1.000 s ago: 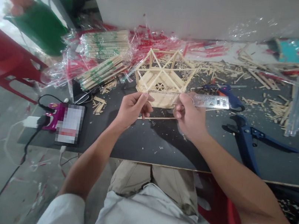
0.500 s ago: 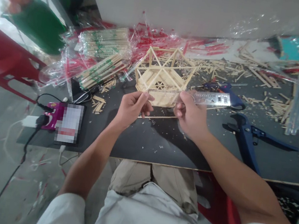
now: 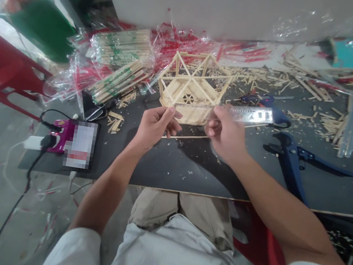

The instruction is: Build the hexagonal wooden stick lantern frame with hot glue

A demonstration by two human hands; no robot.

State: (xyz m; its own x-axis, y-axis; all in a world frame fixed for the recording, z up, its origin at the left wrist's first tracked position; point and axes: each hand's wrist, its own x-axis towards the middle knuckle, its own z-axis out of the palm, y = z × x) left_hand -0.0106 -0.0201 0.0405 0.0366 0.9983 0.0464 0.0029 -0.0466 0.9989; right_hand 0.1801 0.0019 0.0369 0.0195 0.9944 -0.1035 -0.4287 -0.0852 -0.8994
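Note:
A clear plastic ruler [image 3: 248,115] is held level above the dark table [image 3: 190,170]. My right hand [image 3: 225,135] pinches it near its middle, and my left hand [image 3: 156,125] pinches its left end. A thin wooden stick [image 3: 185,136] runs between both hands just below the ruler, and I cannot tell which fingers grip it. Right behind the ruler stands a house-shaped frame of wooden sticks [image 3: 192,88].
Bundles of wrapped chopsticks [image 3: 120,62] lie at the back left. A blue glue gun [image 3: 267,102] and a blue cutter [image 3: 294,161] rest on the right among stick offcuts. A pink device with cables [image 3: 63,135] sits at the table's left edge. Red stools stand around.
Both hands, the ruler and the stick have kept their pose. The view has shifted slightly, so everything sits a little higher in the frame.

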